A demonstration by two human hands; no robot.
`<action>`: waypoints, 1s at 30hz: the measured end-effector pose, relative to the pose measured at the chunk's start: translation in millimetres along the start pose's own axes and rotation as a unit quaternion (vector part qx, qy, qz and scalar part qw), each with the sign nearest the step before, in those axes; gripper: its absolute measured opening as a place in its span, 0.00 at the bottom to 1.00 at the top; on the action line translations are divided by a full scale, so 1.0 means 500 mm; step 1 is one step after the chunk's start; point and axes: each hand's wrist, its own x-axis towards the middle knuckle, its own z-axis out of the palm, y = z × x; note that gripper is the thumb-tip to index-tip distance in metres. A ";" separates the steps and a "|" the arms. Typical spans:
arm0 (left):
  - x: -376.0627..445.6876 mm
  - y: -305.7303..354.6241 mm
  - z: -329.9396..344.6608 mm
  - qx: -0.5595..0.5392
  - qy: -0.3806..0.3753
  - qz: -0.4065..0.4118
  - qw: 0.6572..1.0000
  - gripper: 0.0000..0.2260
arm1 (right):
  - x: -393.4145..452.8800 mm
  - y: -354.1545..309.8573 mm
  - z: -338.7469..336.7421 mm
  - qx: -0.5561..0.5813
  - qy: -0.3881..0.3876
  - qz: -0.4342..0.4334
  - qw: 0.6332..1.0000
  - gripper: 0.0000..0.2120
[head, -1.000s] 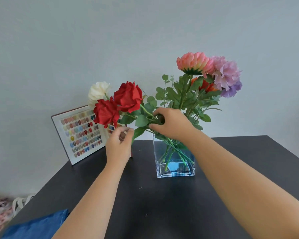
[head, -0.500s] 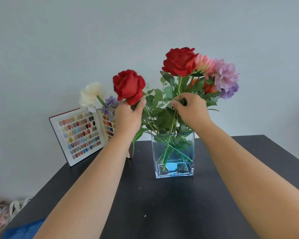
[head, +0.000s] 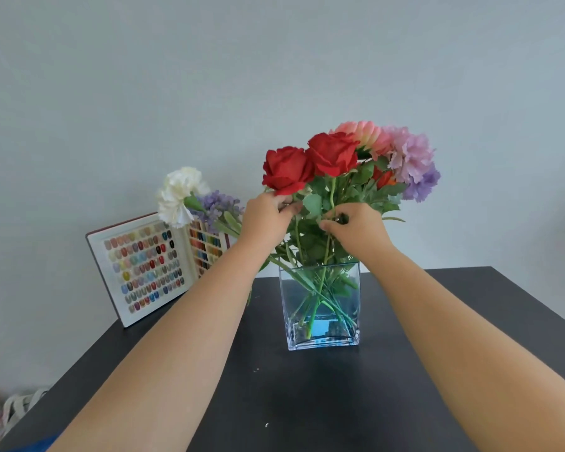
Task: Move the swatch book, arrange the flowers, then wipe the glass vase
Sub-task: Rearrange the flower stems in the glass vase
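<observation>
Since the earlier frame we brought our left hand [head: 268, 213], pinching a red rose [head: 286, 171], beside the second rose [head: 333, 153], whose stem our right hand [head: 356, 228] pinched above the glass vase [head: 320, 308].

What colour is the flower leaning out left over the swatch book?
White carnation, seen in the head view.

Reds, pinks and purples above clear glass on a black surface [head: 437, 370].

2 deep red roses [head: 310, 164] sit beside a coral-pink flower [head: 362, 133], a pale lilac bloom [head: 408, 154] and a darker violet one [head: 424, 184], with a bit of orange-red [head: 384, 179] between green leaves [head: 313, 205]. A cream-white flower [head: 178, 195] and a dusty purple sprig [head: 217, 205] lean left. The clear vase [head: 320, 308] shows green stems and a blue tint at its base. The swatch book [head: 144, 269] has white pages, a dark red edge and rows of many-coloured dots. The wall [head: 209, 76] is pale grey.
</observation>
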 end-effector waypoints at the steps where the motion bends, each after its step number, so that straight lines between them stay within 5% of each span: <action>1: -0.003 -0.005 0.002 -0.017 -0.003 -0.011 1.000 0.07 | 0.000 0.001 0.000 0.002 0.005 0.001 1.000 0.08; 12: -0.049 -0.031 -0.006 -0.185 0.010 -0.080 0.980 0.04 | -0.005 -0.014 0.026 0.017 -0.062 0.006 0.998 0.09; 21: -0.173 -0.130 -0.080 -0.167 0.029 -0.159 0.973 0.06 | -0.018 -0.001 0.030 0.004 -0.044 -0.001 0.999 0.17; 30: -0.124 -0.179 -0.053 -0.376 0.022 -0.330 0.866 0.06 | -0.027 -0.009 0.031 0.005 -0.029 -0.001 1.000 0.12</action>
